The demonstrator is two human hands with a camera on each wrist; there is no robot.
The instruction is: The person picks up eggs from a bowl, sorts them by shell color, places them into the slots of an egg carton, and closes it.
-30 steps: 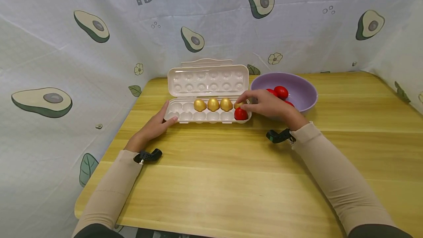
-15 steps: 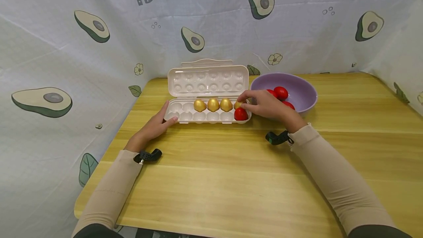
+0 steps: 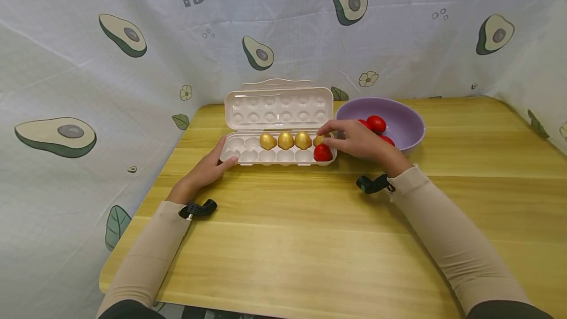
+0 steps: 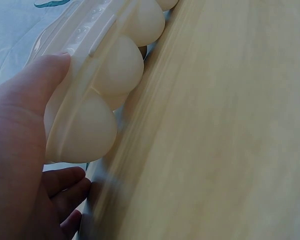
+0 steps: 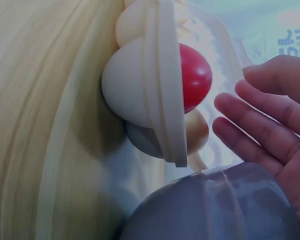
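A cream egg carton [image 3: 279, 108] lies with its lid raised at the back. Several gold eggs [image 3: 286, 141] fill the right part of its rear row, and one red egg [image 3: 322, 153] sits in the front right cup. My left hand [image 3: 205, 167] grips the carton's left end, thumb over the front rim and fingers round the side. Over the right end is my right hand [image 3: 359, 141], fingers extended beside the last gold egg [image 5: 197, 131] and holding nothing. In the right wrist view, a gap shows between fingertips and eggs.
A purple bowl [image 3: 407, 127] with several red eggs [image 3: 376, 124] stands right of the carton, partly behind my right hand. Bare wooden table [image 3: 283, 240] stretches in front. A white cloth printed with avocados [image 3: 350, 2] hangs behind.
Almost nothing moves. My right wrist shifts very slightly left; the left hand, carton and eggs in it stay in place. One red egg in the bowl shows a little more.
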